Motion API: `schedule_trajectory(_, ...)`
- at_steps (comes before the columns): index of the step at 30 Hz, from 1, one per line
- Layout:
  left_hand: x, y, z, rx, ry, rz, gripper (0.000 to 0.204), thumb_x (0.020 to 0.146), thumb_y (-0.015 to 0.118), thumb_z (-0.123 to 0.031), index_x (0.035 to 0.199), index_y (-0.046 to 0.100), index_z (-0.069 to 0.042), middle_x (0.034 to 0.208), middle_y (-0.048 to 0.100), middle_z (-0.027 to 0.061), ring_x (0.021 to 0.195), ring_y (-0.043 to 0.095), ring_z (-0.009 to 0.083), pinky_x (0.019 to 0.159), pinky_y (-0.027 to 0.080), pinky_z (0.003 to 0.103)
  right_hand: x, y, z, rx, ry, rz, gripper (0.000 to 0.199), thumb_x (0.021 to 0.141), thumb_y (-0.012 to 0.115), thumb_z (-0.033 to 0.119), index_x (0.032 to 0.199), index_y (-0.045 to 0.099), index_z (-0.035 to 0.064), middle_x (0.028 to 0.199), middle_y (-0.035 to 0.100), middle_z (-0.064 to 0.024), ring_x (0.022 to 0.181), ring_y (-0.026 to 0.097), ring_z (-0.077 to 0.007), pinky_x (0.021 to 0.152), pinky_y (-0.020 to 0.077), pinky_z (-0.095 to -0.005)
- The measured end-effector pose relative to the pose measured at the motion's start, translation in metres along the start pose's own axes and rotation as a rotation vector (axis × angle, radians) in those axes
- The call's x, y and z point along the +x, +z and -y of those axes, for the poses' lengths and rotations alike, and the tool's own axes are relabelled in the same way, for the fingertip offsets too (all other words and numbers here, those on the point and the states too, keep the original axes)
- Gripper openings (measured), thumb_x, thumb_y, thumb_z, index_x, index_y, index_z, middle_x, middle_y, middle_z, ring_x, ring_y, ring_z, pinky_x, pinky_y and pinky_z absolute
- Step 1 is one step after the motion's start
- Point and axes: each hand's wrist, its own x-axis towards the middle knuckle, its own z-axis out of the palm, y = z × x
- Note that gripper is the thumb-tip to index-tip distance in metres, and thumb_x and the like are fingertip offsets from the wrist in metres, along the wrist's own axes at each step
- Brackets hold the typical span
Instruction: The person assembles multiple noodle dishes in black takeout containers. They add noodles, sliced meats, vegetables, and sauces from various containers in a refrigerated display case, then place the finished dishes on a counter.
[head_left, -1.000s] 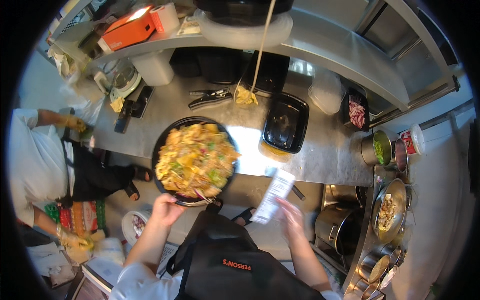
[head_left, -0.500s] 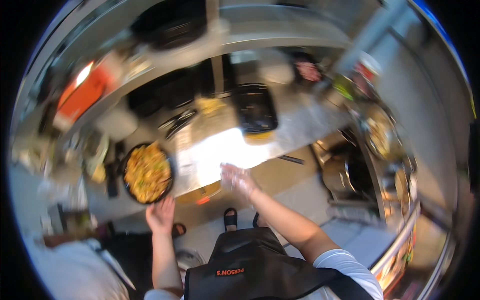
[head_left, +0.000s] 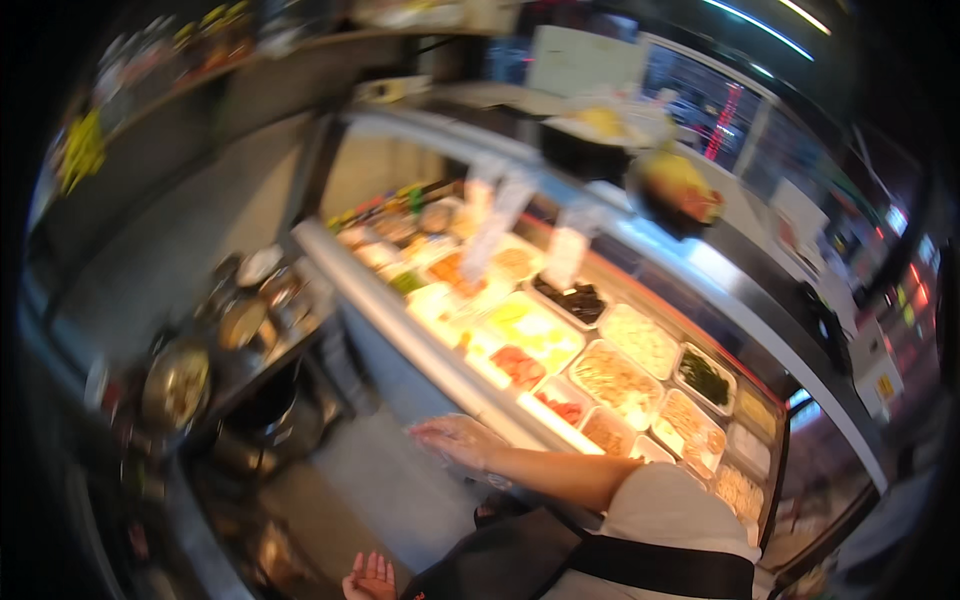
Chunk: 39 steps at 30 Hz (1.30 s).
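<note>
My right hand (head_left: pixel 455 440) reaches across in front of the lit display case with its fingers stretched out and nothing in it. What looks like a thin clear glove covers it, though motion softens the detail. My left hand (head_left: pixel 370 578) shows at the lower edge, palm up, fingers apart, holding nothing. Neither hand touches anything. The front ledge of the display case (head_left: pixel 420 350) is nearest my right hand. Behind it stand several white trays of sliced food, among them a tray of dark green food (head_left: pixel 706 378) and a tray of pale strips (head_left: pixel 615 375).
Left of the case, a counter carries metal bowls (head_left: pixel 178 385) and pans, with a large pot (head_left: pixel 270 430) below. Bowls of food (head_left: pixel 680 190) stand on the case's top ledge. Grey floor (head_left: pixel 380 500) lies between counter and case.
My view has swung right, from the steel worktop with the dark pan of food to the display case. My body has turned with it; both hands stay off everything.
</note>
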Motion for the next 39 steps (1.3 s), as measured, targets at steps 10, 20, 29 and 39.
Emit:
schedule_trajectory(10, 0.056, 0.347, 0.134, 0.752, -0.247, 0.951, 0.058, 0.079, 0.055, -0.034, 0.124, 0.043, 0.0, 0.118, 0.051, 0.0228, 0.105, 0.053, 0.0333, 0.092, 0.043, 0.042, -0.275, -0.195, 0.113, -0.179, -0.566, -0.52, 0.03, 0.087, 0.053, 0.004, 0.117, 0.052, 0.0052, 0.114, 0.056, -0.0134, 0.11, 0.053, -0.0233, 0.082, 0.0505, -0.0292)
schedule_trajectory(20, -0.001, 0.569, 0.232, 0.651, -0.614, 1.232, 0.066, 0.083, 0.048, -0.056, 0.12, 0.046, -0.001, 0.125, 0.047, 0.0254, 0.117, 0.046, 0.0366, 0.096, 0.041, 0.045, -0.346, -0.3, 0.239, -0.559, -0.388, -1.167, 0.028, 0.084, 0.06, 0.019, 0.107, 0.059, 0.0024, 0.101, 0.062, -0.0125, 0.092, 0.061, -0.0199, 0.081, 0.0495, -0.0317)
schedule_trajectory(29, -0.027, 0.588, 0.223, 0.66, -0.467, 1.169, 0.05, 0.081, 0.053, -0.024, 0.126, 0.04, -0.006, 0.128, 0.045, 0.0159, 0.115, 0.049, 0.0312, 0.094, 0.043, 0.048, -0.323, -0.406, 0.29, -1.161, -0.289, -1.272, 0.038, 0.085, 0.057, 0.034, 0.11, 0.059, 0.0059, 0.098, 0.061, -0.014, 0.088, 0.06, -0.0208, 0.074, 0.0509, -0.0341)
schedule_trajectory(39, 0.005, 0.545, 0.143, 0.56, -0.343, 1.0, 0.069, 0.071, 0.052, -0.029, 0.135, 0.033, -0.011, 0.134, 0.041, 0.0138, 0.118, 0.044, 0.0337, 0.097, 0.038, 0.049, -0.202, -0.532, 0.266, -2.048, 0.449, -0.34, 0.031, 0.088, 0.048, 0.022, 0.115, 0.058, 0.0109, 0.109, 0.06, -0.0115, 0.095, 0.057, -0.0253, 0.081, 0.0473, -0.036)
